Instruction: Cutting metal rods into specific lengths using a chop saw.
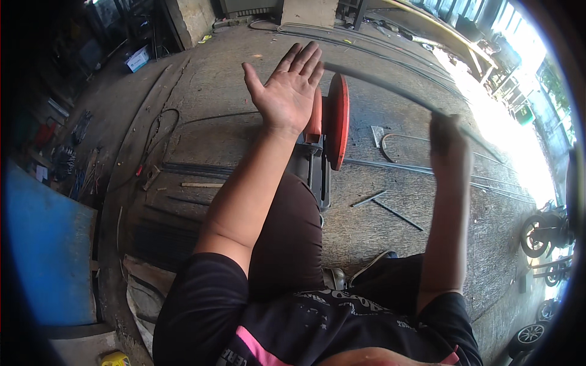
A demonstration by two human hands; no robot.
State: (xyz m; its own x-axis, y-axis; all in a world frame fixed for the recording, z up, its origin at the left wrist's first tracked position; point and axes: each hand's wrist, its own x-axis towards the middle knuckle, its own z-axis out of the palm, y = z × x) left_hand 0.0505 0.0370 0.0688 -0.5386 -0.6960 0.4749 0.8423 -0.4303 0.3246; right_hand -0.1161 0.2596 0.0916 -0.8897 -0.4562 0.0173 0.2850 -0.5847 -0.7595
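Observation:
My left hand (285,97) is raised in front of me, palm showing and fingers stretched out, with nothing in it. Dark smudges mark its fingertips. My right hand (448,137), blurred by motion, is closed around a long thin grey metal rod (384,85). The rod slants from beside my left fingertips down to the far right. Behind and just right of my left hand stands a floor cut-off saw with a red round guard (340,125); my forearm hides part of it. Long thin bars (397,165) run along the floor from the saw to the right.
Short cut rods (397,216) lie on the concrete right of the saw. Dark bars (198,171) and a cable (223,114) are on the left. A blue panel (49,244) stands at left, a white-blue box (137,60) farther back. Wheeled vehicles (537,238) line the right edge.

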